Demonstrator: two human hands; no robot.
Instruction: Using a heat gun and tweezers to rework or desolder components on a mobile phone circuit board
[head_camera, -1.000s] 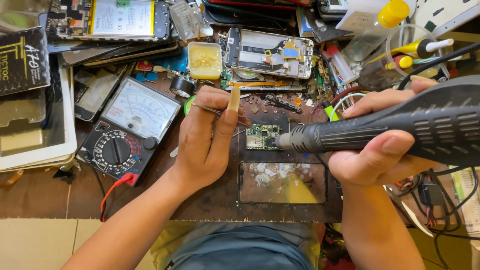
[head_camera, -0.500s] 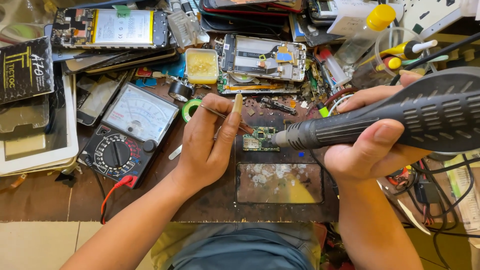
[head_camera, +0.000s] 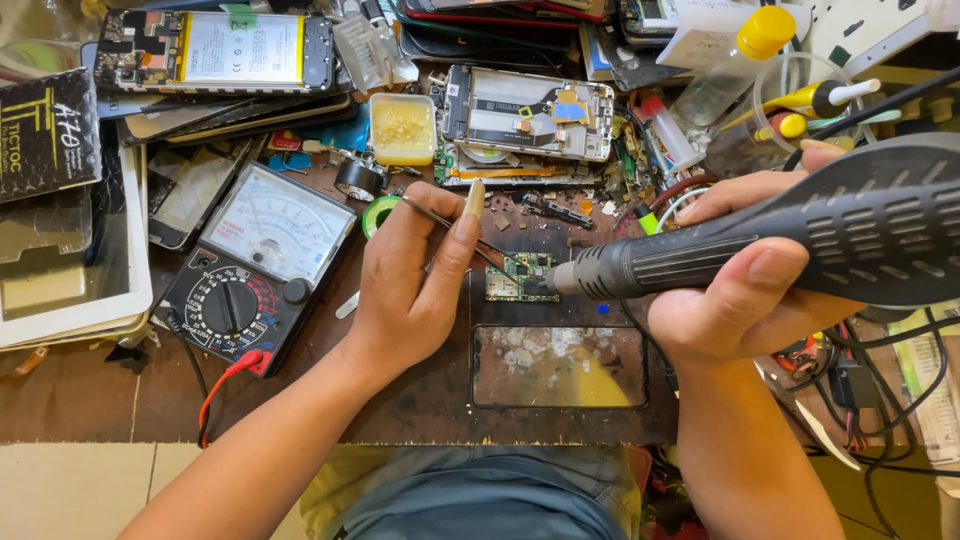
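Here, the left hand (head_camera: 415, 280) pinches tweezers (head_camera: 455, 232) over a small circuit board (head_camera: 518, 277) (green, on the tabletop (head_camera: 420, 400)). The right hand (head_camera: 745, 285) grips a hot-air gun (head_camera: 800, 240), nozzle at the board

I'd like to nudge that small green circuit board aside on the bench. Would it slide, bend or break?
The circuit board looks thin and small, so probably light and easy to slide. It appears rigid, unlikely to flop. Its tiny exposed parts seem fragile; tweezers in the left hand reach it.
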